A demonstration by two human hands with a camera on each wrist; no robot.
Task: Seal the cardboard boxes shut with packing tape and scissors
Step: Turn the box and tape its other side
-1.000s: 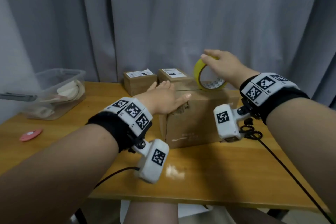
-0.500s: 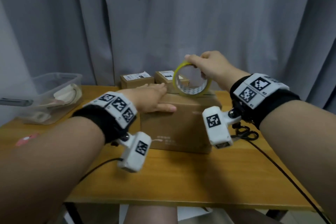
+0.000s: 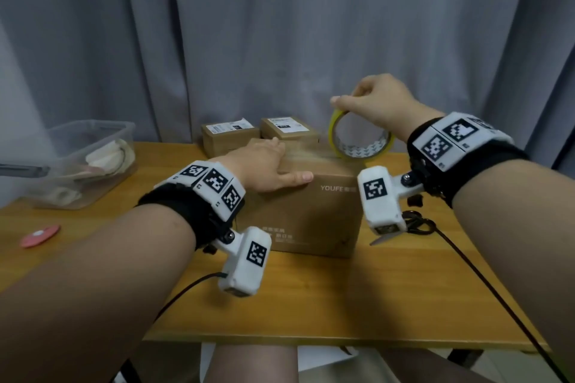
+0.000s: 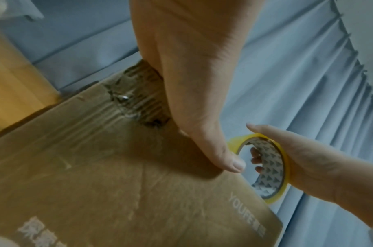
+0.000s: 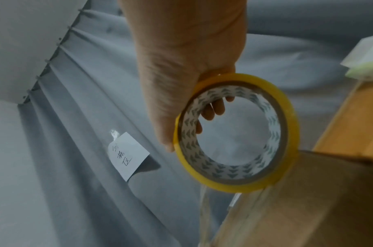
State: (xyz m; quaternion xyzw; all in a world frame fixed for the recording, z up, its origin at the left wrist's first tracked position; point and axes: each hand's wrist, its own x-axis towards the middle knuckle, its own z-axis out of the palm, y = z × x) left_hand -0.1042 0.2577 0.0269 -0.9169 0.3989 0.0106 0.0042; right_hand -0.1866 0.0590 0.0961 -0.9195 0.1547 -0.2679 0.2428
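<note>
while tape spans the lid: handling
right hand: clamped on light, stiff tape roll, fingers through core
left hand: flat, pressing box

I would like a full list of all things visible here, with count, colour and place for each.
big box: 1, brown, table centre, under the left hand
small boxes: 2, brown with white labels, behind the big box
tape roll: 1, yellow, above the big box's far right edge
scissors: 1, black handles, table, right of the big box
bin: 1, clear, table's left end
disc: 1, red, table's left, in front of the bin
table: 1, wooden
curtain: grey, behind the table
note: 1, white, on the curtain
left hand: flat on the big box
right hand: grips the tape roll
</note>
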